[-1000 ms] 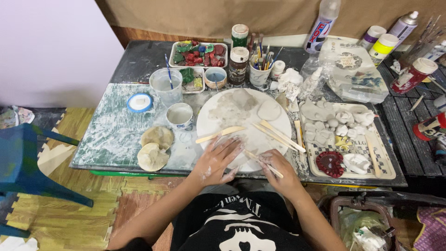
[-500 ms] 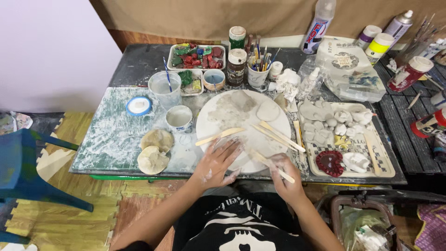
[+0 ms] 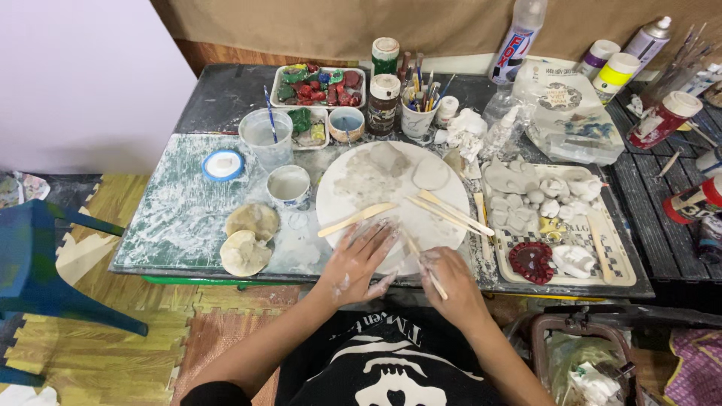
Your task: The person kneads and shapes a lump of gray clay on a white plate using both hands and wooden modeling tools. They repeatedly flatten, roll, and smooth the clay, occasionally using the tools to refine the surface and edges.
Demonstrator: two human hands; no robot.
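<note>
My left hand, smeared with pale clay, lies flat with fingers spread on the near edge of a round white work board. My right hand is closed around a thin wooden modelling stick at the board's near right edge. On the board lie a flat wooden tool, two more wooden sticks, a smeared patch of grey clay and a small clay disc.
A tray of grey clay pieces and a red heart shape lies to the right. Two round clay slabs, a small cup, a water cup, a brush cup, jars and paint bottles crowd the table. A blue chair stands left.
Both hands have drawn back slightly toward the board's near edge. My right hand has lowered over the stick. The view has shifted a little.
</note>
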